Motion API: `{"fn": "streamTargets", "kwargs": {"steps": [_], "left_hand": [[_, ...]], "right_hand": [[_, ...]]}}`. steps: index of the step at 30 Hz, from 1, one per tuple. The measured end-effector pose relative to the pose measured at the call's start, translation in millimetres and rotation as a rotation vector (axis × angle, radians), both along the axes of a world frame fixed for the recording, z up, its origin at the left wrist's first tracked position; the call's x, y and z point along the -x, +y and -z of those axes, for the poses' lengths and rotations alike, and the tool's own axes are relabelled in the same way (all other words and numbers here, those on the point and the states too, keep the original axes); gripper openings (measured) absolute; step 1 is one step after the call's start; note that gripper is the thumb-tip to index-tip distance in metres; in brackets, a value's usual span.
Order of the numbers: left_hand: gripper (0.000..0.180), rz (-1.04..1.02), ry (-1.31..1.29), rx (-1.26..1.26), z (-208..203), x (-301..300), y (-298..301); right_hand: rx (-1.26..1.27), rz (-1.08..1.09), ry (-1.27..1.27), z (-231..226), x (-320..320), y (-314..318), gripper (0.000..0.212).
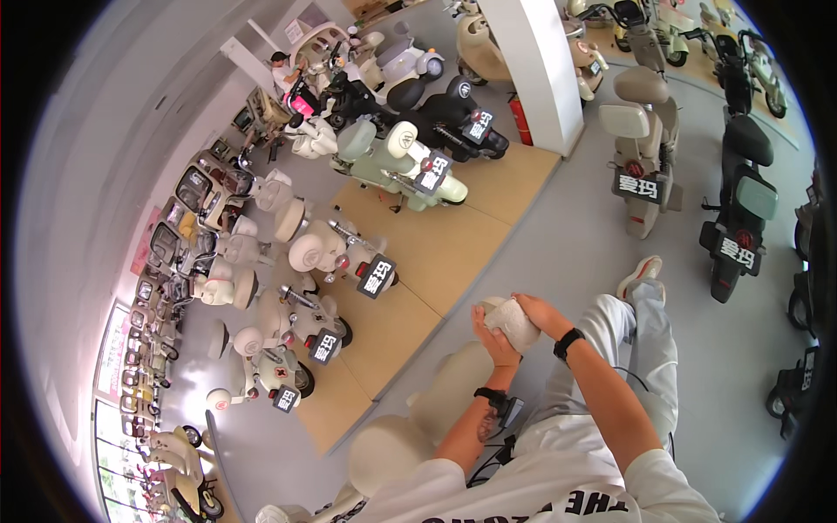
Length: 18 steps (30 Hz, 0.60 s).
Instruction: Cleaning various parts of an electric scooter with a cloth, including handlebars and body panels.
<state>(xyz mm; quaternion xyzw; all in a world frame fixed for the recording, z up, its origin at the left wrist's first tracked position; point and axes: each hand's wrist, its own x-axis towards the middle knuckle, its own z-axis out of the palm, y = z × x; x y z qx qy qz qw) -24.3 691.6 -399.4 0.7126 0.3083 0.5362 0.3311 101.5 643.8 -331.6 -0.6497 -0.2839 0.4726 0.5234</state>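
Note:
In front of my legs, both hands are curled around a cream, rounded thing (pixel 513 326) with a textured, crumpled-looking surface. Its kind I cannot make out. My left hand (pixel 499 346) grips it from the left and below, with the fingertips up along its side. My right hand (pixel 542 315) presses on it from the upper right, fingers bent over the edge. Close to my left forearm are large, smooth cream rounded parts (pixel 391 453), which look like part of a scooter. A dark wristband (pixel 568 342) is on my right wrist.
Rows of scooters stand at left, including a pale green one (pixel 392 170) on a tan platform (pixel 475 218). A cream scooter (pixel 641 139) and a black one (pixel 741 200) stand at right. A white pillar (pixel 545 78) has a red extinguisher (pixel 520 119) beside it. Another person (pixel 286 74) is far back.

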Motion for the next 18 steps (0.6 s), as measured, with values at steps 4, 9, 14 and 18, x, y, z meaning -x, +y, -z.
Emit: {"fn": "streamTargets", "kwargs": {"steps": [4, 9, 14, 18], "left_hand": [[0.062, -0.007, -0.106, 0.16, 0, 5, 4], [0.055, 0.064, -0.316, 0.301, -4, -3, -17], [0.048, 0.007, -0.359, 0.539, 5, 10, -46], [0.027, -0.122, -0.152, 0.619, -12, 24, -51]], "right_hand": [[0.086, 0.077, 0.003, -1, 13, -17, 0.062], [0.036, 0.156, -0.183, -18, 28, -1, 0.052], [-0.085, 0.171, -0.629, -28, 42, 3, 0.045], [-0.047, 0.176, -0.658, -17, 32, -15, 0.045]]}}
